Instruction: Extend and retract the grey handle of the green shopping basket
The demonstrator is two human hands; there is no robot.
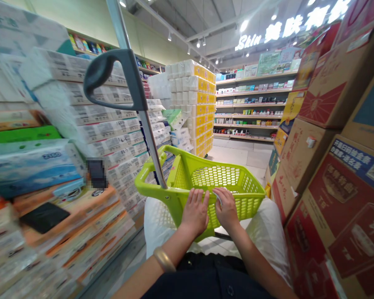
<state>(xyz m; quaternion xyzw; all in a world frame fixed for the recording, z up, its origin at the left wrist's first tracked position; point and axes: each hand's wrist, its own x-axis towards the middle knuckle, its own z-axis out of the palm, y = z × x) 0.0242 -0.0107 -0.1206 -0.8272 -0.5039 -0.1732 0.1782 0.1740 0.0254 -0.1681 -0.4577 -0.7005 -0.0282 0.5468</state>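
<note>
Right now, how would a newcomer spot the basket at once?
Find the aisle between the white packs on the left and the cartons on the right. Low in its middle, the left hand and right hand are at the near rim of the basket. Lime-green, with hole-pierced walls and a metal pole, it stands out from the packed goods.

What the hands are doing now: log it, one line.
left hand: on green basket; right hand: at basket's near side, touching unidentified pale item; grey handle: above basket
</note>
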